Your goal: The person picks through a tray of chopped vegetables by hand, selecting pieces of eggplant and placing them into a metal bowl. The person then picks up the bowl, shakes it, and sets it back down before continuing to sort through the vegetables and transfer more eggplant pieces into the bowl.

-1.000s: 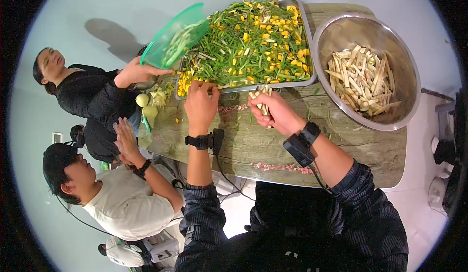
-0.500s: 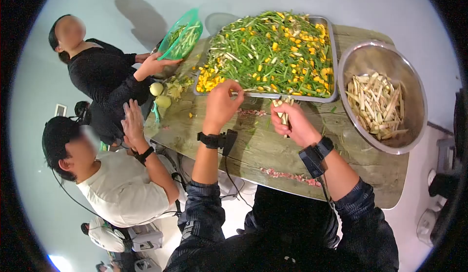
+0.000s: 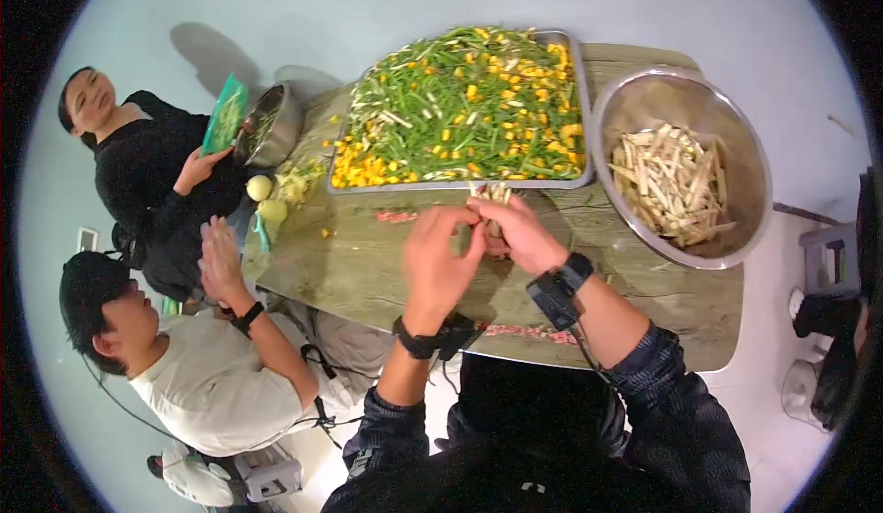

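A bundle of pale cut vegetable strips [image 3: 494, 195] stands up out of my right hand [image 3: 529, 239], which is closed around it above the table. Close against it on the left is my left hand [image 3: 441, 260]. Its thumb and forefinger curl toward the bundle's lower part; whether a strip is between them is hidden. Just beyond both hands lies a large metal tray [image 3: 441, 185] heaped with chopped green stalks and yellow cubes. To the right, a steel bowl [image 3: 750, 168] holds more pale strips [image 3: 671, 182].
Pink-and-white bits lie along the wooden table [image 3: 644, 320]. At the left stand a metal pot [image 3: 287, 131] and two pale green round vegetables [image 3: 272, 210]. One person holds a green basket [image 3: 223, 117]; another, in a white shirt [image 3: 212, 384], has raised hands near the table's left edge.
My left hand has come down and right from the tray's edge to meet my right hand. The person at the back has lowered and turned the green basket. The view has shifted.
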`<action>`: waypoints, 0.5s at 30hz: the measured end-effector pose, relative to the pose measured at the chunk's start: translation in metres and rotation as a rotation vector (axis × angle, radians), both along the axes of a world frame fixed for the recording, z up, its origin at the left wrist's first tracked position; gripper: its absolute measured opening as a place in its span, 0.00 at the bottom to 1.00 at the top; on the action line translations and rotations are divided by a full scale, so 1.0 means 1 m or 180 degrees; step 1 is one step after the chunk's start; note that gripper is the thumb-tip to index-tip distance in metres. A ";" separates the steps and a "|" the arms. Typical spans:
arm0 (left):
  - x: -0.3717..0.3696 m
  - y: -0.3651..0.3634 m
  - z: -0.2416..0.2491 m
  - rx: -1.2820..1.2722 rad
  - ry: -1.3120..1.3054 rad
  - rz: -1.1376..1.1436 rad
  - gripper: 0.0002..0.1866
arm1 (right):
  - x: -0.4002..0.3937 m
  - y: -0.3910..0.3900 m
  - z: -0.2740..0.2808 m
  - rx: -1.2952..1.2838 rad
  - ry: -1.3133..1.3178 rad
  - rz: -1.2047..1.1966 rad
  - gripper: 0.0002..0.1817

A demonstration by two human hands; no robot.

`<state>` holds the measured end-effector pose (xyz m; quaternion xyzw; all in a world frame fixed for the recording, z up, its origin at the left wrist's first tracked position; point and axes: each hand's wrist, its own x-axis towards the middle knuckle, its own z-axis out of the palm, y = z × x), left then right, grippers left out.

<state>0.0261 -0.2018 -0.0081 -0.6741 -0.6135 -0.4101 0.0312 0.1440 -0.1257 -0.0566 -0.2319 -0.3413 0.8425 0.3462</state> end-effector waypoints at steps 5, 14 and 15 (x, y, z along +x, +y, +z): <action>0.004 -0.032 0.002 -0.0296 -0.0421 -0.0138 0.08 | 0.005 0.003 0.002 0.0015 0.0029 0.0305 0.15; -0.020 -0.079 -0.055 -0.0526 -0.0557 0.0176 0.06 | 0.079 -0.016 0.118 0.1350 -0.0141 -0.0221 0.07; -0.019 -0.079 -0.052 -0.0483 -0.0561 0.0149 0.05 | 0.094 -0.013 0.131 0.1774 -0.0511 -0.0556 0.08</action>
